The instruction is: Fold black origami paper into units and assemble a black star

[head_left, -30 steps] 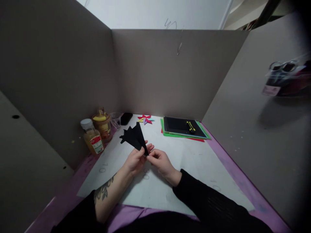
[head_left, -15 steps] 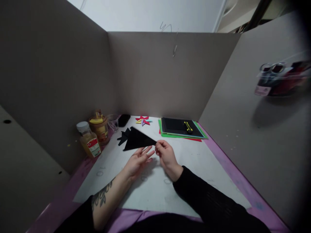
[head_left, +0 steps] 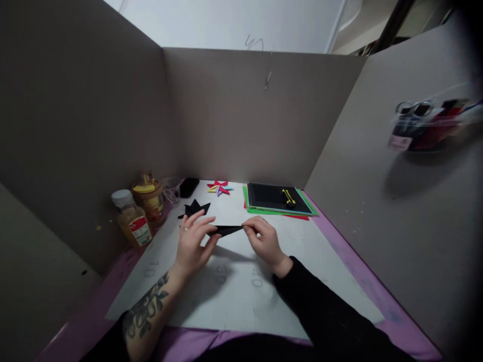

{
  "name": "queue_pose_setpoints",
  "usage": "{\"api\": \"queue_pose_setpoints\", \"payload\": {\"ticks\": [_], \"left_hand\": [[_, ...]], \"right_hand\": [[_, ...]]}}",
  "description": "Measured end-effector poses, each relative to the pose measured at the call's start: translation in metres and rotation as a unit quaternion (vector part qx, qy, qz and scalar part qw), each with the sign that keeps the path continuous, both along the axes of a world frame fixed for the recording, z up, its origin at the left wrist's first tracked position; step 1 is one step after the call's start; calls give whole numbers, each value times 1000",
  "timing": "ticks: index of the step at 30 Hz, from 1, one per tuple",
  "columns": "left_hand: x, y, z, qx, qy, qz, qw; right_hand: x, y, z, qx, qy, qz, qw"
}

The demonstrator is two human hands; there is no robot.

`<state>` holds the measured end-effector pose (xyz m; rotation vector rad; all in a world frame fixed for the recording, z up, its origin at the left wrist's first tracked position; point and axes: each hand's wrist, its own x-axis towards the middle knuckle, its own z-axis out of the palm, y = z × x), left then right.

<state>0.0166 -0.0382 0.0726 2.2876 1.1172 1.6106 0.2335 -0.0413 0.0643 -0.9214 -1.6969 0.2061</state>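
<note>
The left hand (head_left: 194, 241) is closing its thumb and fingers around the wide end of a slim, folded piece of black paper (head_left: 228, 230), while the right hand (head_left: 264, 244) is pinching its pointed tip between thumb and forefinger. The folded piece is spanning the gap between the two hands, above a large white paper sheet (head_left: 302, 281), and a shadow is falling on the sheet below. The sheet is covering much of a bench with a purple surface (head_left: 392, 317), and handwritten numbers are showing on it.

Just beyond the left hand's fingers, a spiky black folded-paper shape (head_left: 196, 206) is lying on the sheet. Farther back, a multicoloured folded-paper star (head_left: 220, 188) is resting near a flat black rectangular object (head_left: 189, 187). At the left, a clear plastic cup (head_left: 171, 191), a brown tub with a yellow top (head_left: 149, 201) and a white-capped bottle of yellowish contents (head_left: 130, 218) are standing in a row. At the back right, a yellow and black tool (head_left: 289, 197) is lying on a stack of coloured sheets (head_left: 264, 195), a black one uppermost.
</note>
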Motion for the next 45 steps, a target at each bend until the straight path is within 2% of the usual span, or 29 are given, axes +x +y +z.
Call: {"api": "queue_pose_setpoints", "payload": {"ticks": [3, 6, 10, 13, 22, 28, 35, 41, 45], "left_hand": [[7, -5, -6, 10, 74, -14, 997], [10, -3, -12, -44, 74, -41, 995], [12, -3, -14, -142, 39, -66, 987], [14, -4, -14, -189, 11, -75, 979], [21, -15, -3, -277, -84, -111, 951], [21, -20, 2, -281, -108, -130, 945], [22, -24, 3, -255, -100, -122, 954], [23, -23, -1, -177, -86, -100, 975], [23, -24, 2, -179, -78, -105, 975]], "right_hand": [[-5, -7, 0, -2, -2, 26, 1000], [-7, -9, -3, -50, 40, 36, 997], [-7, -7, -6, -125, 122, 66, 982], [-7, -8, -5, -151, 156, 81, 973], [-10, -17, 9, -146, 163, 86, 972], [-9, -22, 17, -112, 141, 99, 979], [-11, -23, 16, -106, 139, 100, 980], [-19, -21, 13, -182, 171, 122, 960], [-21, -21, 14, -212, 184, 133, 951]]}}
